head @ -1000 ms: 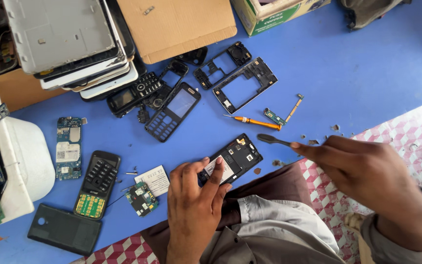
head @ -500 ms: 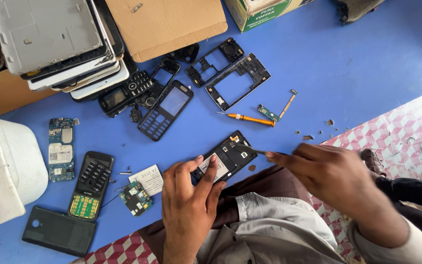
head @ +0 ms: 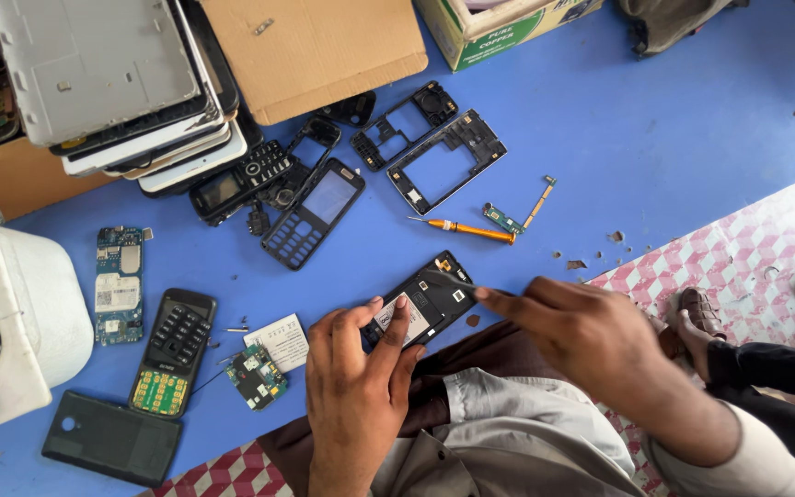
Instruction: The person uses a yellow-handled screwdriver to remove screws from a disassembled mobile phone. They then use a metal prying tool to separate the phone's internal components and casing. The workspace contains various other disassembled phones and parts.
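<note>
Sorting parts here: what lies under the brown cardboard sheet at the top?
Under the brown cardboard sheet's lower edge, a small black phone part pokes out. Whatever else lies beneath is covered.

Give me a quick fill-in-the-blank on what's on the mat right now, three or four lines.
1. The left hand steadies an opened black ____ on the blue mat.
2. The small screwdriver lying above it has an ____ handle.
3. The right hand reaches the opened unit from its ____ side.
4. The keypad phone lies beside a blue-green circuit ____.

Missing words: phone; orange; right; board
</note>
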